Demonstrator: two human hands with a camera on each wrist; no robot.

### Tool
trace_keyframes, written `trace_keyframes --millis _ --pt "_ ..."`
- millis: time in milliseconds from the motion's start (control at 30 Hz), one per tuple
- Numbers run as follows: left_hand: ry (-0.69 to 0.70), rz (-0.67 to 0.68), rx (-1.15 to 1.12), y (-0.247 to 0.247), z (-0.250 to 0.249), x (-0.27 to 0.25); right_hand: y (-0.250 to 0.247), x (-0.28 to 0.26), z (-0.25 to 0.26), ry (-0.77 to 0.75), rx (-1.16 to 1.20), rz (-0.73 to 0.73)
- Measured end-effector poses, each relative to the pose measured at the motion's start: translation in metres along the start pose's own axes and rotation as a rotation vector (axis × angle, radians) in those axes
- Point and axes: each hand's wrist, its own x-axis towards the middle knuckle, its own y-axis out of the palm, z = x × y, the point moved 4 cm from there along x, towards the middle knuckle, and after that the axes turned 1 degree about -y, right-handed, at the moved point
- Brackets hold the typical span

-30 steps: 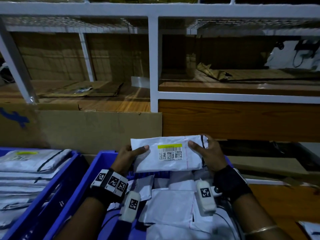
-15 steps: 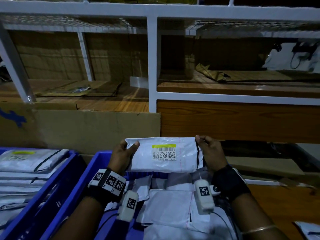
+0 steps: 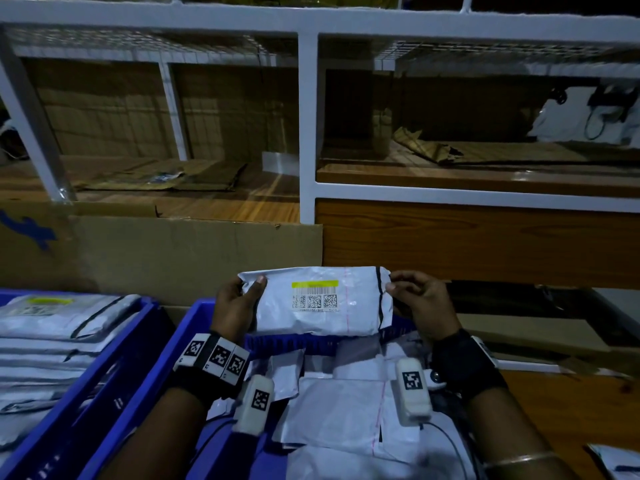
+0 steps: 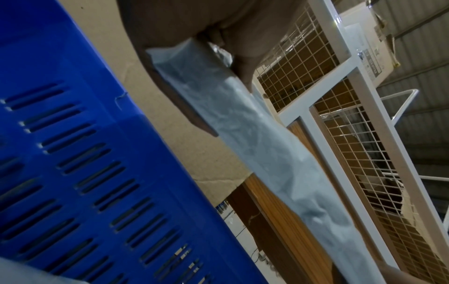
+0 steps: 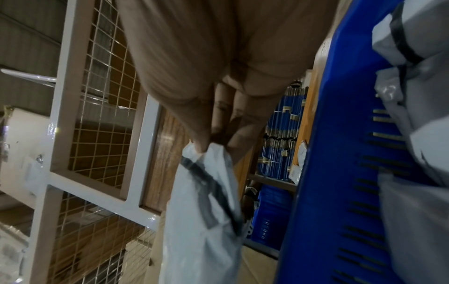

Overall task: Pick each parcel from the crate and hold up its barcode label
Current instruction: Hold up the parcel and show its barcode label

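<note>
I hold a white plastic parcel [image 3: 311, 317] upright above the far end of the blue crate [image 3: 173, 344]. Its barcode label [image 3: 314, 295], with a yellow strip on top, faces me. My left hand [image 3: 239, 299] grips the parcel's left end, thumb on the front. My right hand [image 3: 412, 299] pinches the top right corner by the black stripe. The left wrist view shows the parcel [image 4: 255, 153] edge-on between thumb and fingers. In the right wrist view my fingertips [image 5: 206, 142] pinch the parcel [image 5: 201, 221]. Several more white parcels [image 3: 346, 410] lie in the crate.
A second blue crate [image 3: 114, 351] at the left holds stacked parcels [image 3: 52, 327]. A cardboard sheet [image 3: 173, 251] stands behind the crates. A white metal shelf frame [image 3: 308, 133] with wooden boards rises beyond. Another parcel [image 3: 620, 459] lies at the lower right.
The parcel has tilted more upright and shifted slightly left. My right hand moved from the right edge up to the top right corner.
</note>
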Motion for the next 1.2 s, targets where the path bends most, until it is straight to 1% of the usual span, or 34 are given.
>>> trace_keyframes --millis 33,133,200,333,467,600,667,733,867,933,1067,1133,1200 --pt "0.018 -0.020 0.017 0.000 -0.002 0.000 0.001 0.000 0.001 0.009 0.006 0.029" --pt "0.040 -0.104 0.027 -0.004 -0.001 0.003 0.006 -0.003 0.000 0.106 0.044 0.147" --pt "0.056 -0.112 0.008 -0.005 0.000 0.004 0.011 -0.005 -0.002 0.150 0.041 0.193" --pt "0.078 -0.105 -0.003 -0.005 0.002 0.004 0.014 -0.007 -0.004 0.148 0.021 0.233" --pt "0.065 -0.090 -0.004 0.000 -0.003 0.000 0.012 -0.006 -0.005 0.120 -0.003 0.235" --pt "0.074 -0.057 0.027 0.004 -0.003 -0.002 0.000 -0.001 -0.002 0.111 0.059 0.176" --pt "0.071 -0.045 0.030 0.002 0.001 0.000 -0.003 0.000 -0.002 0.116 0.067 0.173" --pt "0.058 -0.053 0.048 0.002 0.003 0.000 0.000 0.000 -0.004 0.123 0.044 0.186" --pt "0.037 -0.001 0.032 0.005 0.004 -0.001 0.012 -0.001 -0.006 0.152 0.080 0.190" --pt "0.025 0.030 0.017 0.006 0.005 -0.001 0.015 -0.003 -0.004 0.122 0.043 0.189" --pt "-0.015 0.041 0.057 0.008 0.006 -0.002 0.014 -0.004 -0.001 0.006 -0.102 0.161" --pt "-0.036 0.046 0.090 0.010 0.004 -0.003 0.011 -0.002 -0.001 0.007 -0.128 0.139" --pt "-0.018 0.051 0.114 0.013 -0.003 -0.007 0.010 -0.002 -0.001 0.026 -0.099 0.125"
